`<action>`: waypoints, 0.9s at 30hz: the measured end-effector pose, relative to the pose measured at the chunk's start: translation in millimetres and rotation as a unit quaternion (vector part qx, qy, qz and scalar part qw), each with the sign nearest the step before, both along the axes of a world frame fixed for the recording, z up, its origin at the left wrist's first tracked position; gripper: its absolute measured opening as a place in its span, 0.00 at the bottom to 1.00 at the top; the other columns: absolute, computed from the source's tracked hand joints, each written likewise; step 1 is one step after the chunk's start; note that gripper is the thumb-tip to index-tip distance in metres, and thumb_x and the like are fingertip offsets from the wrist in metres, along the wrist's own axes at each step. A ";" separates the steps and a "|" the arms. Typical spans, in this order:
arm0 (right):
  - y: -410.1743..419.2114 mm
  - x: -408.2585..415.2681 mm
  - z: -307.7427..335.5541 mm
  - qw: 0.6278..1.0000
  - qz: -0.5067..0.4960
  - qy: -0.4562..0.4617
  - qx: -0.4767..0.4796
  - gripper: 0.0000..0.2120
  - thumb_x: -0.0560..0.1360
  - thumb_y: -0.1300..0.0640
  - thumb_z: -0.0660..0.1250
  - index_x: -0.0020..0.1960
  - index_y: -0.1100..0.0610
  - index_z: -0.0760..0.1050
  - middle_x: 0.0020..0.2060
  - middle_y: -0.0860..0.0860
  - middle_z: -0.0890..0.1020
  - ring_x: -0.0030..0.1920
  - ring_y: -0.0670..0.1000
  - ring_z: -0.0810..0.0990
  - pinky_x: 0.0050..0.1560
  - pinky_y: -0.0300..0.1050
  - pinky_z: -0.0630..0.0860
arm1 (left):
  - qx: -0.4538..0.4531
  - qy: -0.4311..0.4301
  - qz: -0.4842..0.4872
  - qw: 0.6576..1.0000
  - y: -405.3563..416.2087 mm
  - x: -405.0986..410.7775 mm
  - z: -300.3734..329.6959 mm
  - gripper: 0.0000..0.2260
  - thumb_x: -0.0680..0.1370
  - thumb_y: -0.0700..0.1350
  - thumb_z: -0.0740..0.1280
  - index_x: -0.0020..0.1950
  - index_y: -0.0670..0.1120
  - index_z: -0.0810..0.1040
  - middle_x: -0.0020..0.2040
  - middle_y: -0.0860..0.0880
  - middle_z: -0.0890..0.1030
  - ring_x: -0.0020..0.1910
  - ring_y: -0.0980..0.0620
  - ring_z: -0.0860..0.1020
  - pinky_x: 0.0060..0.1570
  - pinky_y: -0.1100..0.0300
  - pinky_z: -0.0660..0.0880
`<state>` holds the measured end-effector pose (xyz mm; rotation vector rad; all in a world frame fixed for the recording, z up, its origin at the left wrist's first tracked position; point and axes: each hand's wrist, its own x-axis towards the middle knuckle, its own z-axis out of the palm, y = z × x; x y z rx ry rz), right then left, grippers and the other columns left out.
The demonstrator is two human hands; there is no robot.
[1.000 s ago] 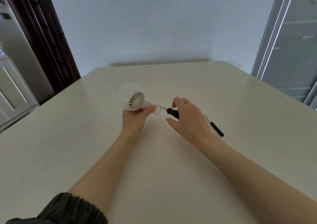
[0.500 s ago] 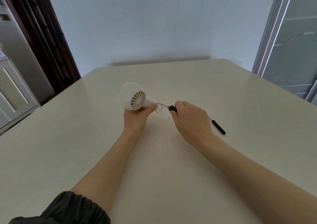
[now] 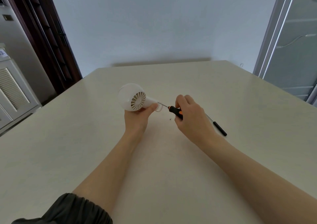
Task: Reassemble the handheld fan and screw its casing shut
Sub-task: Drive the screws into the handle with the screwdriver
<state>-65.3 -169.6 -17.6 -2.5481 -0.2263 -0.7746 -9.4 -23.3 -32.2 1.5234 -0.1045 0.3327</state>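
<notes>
My left hand [image 3: 137,118] grips the white handheld fan [image 3: 133,99] from below, holding it just above the cream table [image 3: 68,146]. The fan's round grille faces me and its short handle points right, ending in a small loop. My right hand [image 3: 190,114] is closed around a black and orange screwdriver [image 3: 175,112]. Its thin metal shaft reaches left to the end of the fan's handle. A tiny dark screw [image 3: 170,119] lies on the table just below the screwdriver.
A second slim tool with a black handle [image 3: 218,128] lies on the table right of my right hand. A dark wooden door frame [image 3: 42,35] stands at the far left, a white louvred cabinet [image 3: 12,90] beside it, and a glass door [image 3: 291,43] at the right.
My right hand has shifted its hold on the screwdriver, showing more of the handle, with the tip staying at the fan's handle. A tiny screw now shows on the table. The left hand keeps the fan steady.
</notes>
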 end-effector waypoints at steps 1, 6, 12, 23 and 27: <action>0.3 0.3 0.1 1.000 -0.001 -0.007 -0.009 0.06 0.73 0.66 0.62 0.48 0.60 0.67 0.41 0.53 0.70 0.33 0.61 0.73 0.34 0.53 0.72 | -0.002 0.001 0.002 1.000 -0.2 -0.1 0.3 0.11 0.69 0.39 0.76 0.49 0.45 0.79 0.47 0.46 0.81 0.47 0.52 0.78 0.51 0.55 0.76; -1.2 2.2 -3.4 0.996 -0.056 -0.016 -0.073 0.04 0.77 0.58 0.61 0.49 0.59 0.69 0.41 0.49 0.70 0.34 0.52 0.66 0.33 0.43 0.61 | 0.000 0.008 0.004 1.000 -1.6 0.8 -1.0 0.12 0.69 0.39 0.76 0.50 0.42 0.79 0.46 0.45 0.81 0.46 0.51 0.77 0.52 0.52 0.75; 1.5 7.3 -7.7 0.994 -0.065 0.032 -0.085 0.10 0.81 0.51 0.53 0.46 0.56 0.66 0.39 0.48 0.68 0.38 0.51 0.65 0.38 0.44 0.60 | 0.005 0.028 0.010 1.000 -2.4 2.9 -1.6 0.11 0.69 0.40 0.76 0.48 0.44 0.78 0.47 0.45 0.82 0.47 0.50 0.79 0.54 0.51 0.76; -3.6 3.3 -5.7 0.997 0.008 0.068 0.030 0.11 0.74 0.59 0.66 0.54 0.58 0.69 0.46 0.52 0.76 0.43 0.56 0.78 0.45 0.51 0.75 | 0.024 0.006 0.009 1.000 -2.9 -1.9 -1.9 0.10 0.69 0.40 0.76 0.45 0.49 0.79 0.44 0.50 0.82 0.44 0.55 0.79 0.49 0.59 0.75; -2.6 1.8 -5.2 1.000 -0.007 0.008 0.012 0.05 0.73 0.64 0.63 0.47 0.58 0.67 0.40 0.52 0.73 0.37 0.58 0.74 0.38 0.50 0.71 | 0.024 0.006 0.007 1.000 -2.5 -2.4 -2.4 0.09 0.69 0.41 0.76 0.45 0.47 0.79 0.43 0.49 0.81 0.43 0.53 0.78 0.48 0.56 0.75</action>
